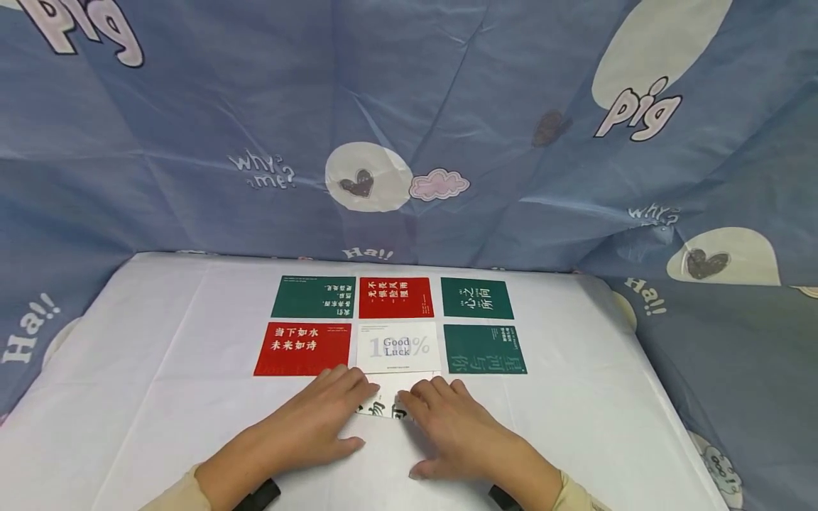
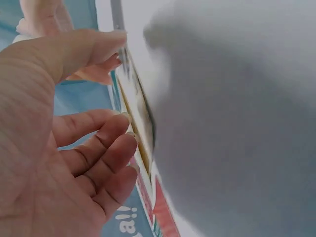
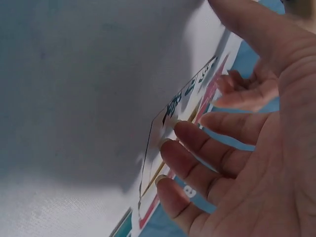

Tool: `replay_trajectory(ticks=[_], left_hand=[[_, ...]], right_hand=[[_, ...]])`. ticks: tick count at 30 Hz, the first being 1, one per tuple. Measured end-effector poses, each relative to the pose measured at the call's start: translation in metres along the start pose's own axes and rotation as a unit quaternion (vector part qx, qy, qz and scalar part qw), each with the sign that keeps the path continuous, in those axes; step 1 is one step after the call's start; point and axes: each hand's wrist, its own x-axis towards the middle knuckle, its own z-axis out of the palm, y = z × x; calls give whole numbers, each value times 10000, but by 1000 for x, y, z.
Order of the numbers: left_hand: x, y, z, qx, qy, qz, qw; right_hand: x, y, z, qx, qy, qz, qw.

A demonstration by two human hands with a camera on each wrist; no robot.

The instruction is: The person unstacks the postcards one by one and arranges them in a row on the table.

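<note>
A white card with large dark green characters (image 1: 388,390) lies between both hands at the near edge of a white "Good Luck" card (image 1: 377,358). My left hand (image 1: 316,419) has its fingertips at the card's left side, thumb apart and low over the table. Mirroring it, my right hand (image 1: 456,429) rests its loosely bent fingers at the right side. In the right wrist view the fingertips (image 3: 168,144) come right at the surface of the green-lettered card (image 3: 157,131). The left wrist view shows the fingers slightly bent, thumb spread away. Both hands cover parts of this card.
Left of the "Good Luck" card lies a red card (image 1: 303,358), right of it a green card (image 1: 476,348). Behind them sit a green card (image 1: 303,301), a red card (image 1: 383,305) and another green card (image 1: 456,305). A blue printed cloth (image 1: 287,220) hangs behind the white table (image 1: 192,355).
</note>
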Motion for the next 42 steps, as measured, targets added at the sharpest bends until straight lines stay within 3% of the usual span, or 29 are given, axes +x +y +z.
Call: replay_trajectory(ticks=[4,13,23,31,42], left_hand=[[0,-1,3,-21,-144,3,9999],[8,-4,5,110,85,177,9997],[-3,10,9,509,-228,165,9983],[-14,27,9,656,-754,116,9949],[-22,36,11,616,-873,366,9936]], right_hand=[[0,1,1,122,2,90,9999],[2,8,-1,61,159,562,9983],[-10,1,5,-334,202,307,9988],[-18,-6,6,-258,143,258,9992],[-19,-8,0,-160,265,303,9991]])
